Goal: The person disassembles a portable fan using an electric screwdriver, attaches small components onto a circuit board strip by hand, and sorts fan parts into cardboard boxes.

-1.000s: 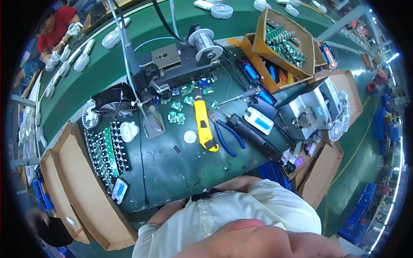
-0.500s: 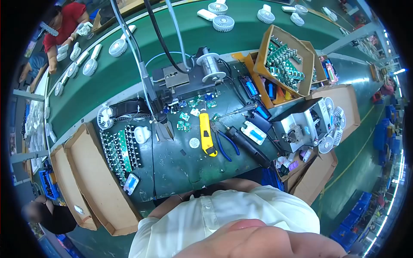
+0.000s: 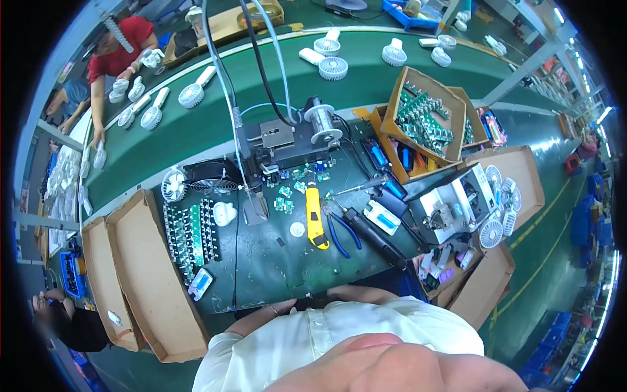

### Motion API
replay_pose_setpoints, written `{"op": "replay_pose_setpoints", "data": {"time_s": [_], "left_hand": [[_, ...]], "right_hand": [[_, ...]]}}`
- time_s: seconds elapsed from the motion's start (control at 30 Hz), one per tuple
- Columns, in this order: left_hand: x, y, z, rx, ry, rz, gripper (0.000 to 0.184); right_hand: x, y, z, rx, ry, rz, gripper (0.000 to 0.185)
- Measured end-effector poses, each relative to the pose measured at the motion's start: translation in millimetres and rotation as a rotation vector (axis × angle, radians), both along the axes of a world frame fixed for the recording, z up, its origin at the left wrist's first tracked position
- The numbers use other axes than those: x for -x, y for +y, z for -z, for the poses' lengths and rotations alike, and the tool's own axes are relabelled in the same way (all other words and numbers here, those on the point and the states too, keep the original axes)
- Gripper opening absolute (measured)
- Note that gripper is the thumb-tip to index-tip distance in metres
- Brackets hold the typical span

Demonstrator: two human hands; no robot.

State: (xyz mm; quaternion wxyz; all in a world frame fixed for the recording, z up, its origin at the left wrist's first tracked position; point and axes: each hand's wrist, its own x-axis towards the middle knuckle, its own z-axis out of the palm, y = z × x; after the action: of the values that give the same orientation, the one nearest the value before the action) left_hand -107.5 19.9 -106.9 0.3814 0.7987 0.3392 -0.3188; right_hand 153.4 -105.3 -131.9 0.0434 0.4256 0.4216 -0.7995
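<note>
My left hand (image 3: 285,305) and my right hand (image 3: 338,292) are low against my body at the bench's near edge. Their fingers are hidden, and I cannot make out anything in them. On the green bench (image 3: 261,281) in front lie a yellow utility knife (image 3: 315,222), blue-handled pliers (image 3: 344,236) and a black electric screwdriver (image 3: 375,240). A white fan part with a blue cell (image 3: 383,217) is beside the screwdriver. Small green circuit boards (image 3: 285,204) are scattered behind the knife. Several board strips (image 3: 194,228) stand in rows on the left.
A solder wire spool (image 3: 322,124) sits on a machine at the back. Cardboard trays (image 3: 157,287) flank the bench's left, and a box of boards (image 3: 392,124) is tilted at right. Beyond, a green conveyor (image 3: 261,85) carries white fans; a person in red sits across it.
The bench appears slightly lower in view as the camera angle shifts. Across the conveyor, the person's arm has moved to a fan. My hands stay low at the bench edge.
</note>
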Motion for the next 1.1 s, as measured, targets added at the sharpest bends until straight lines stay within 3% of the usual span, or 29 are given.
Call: {"op": "replay_pose_setpoints", "data": {"time_s": [0.33, 0.57, 0.73, 0.77, 0.87, 0.97, 1.03, 1.07, 1.1], "left_hand": [[-4.9, 12.4, 56.0, -0.232, -0.092, -0.099, 0.036], [-9.6, 23.4, 33.7, -0.354, -0.155, -0.146, 0.036], [2.9, 35.4, 93.5, -0.381, -0.170, -0.005, 0.035], [0.0, 34.7, 95.6, -0.353, -0.144, -0.078, 0.035], [-3.5, 33.1, 56.7, -0.269, -0.099, -0.246, 0.040], [1.1, 28.7, 61.8, -0.352, -0.084, -0.286, 0.043], [5.4, 23.2, 17.4, -0.295, -0.077, -0.370, 0.040], [10.2, 20.3, 21.7, -0.309, -0.108, -0.360, 0.038], [16.0, 17.7, 13.8, -0.257, -0.178, -0.469, 0.039]], "right_hand": [[4.8, 33.6, 74.4, -0.055, -0.032, -0.106, 0.038], [20.0, 53.1, 83.2, -0.133, -0.048, -0.148, 0.040], [39.8, 65.6, 79.0, -0.151, -0.074, -0.214, 0.041], [43.0, 66.4, 77.7, -0.147, -0.080, -0.239, 0.041], [51.0, 70.5, 75.8, -0.141, -0.103, -0.295, 0.042], [58.2, 69.6, 73.9, -0.125, -0.145, -0.378, 0.043], [63.9, 67.9, 72.6, -0.129, -0.179, -0.448, 0.043], [65.8, 67.9, 69.5, -0.161, -0.191, -0.496, 0.044], [65.8, 68.2, 72.6, -0.358, -0.225, -0.586, 0.048]]}}
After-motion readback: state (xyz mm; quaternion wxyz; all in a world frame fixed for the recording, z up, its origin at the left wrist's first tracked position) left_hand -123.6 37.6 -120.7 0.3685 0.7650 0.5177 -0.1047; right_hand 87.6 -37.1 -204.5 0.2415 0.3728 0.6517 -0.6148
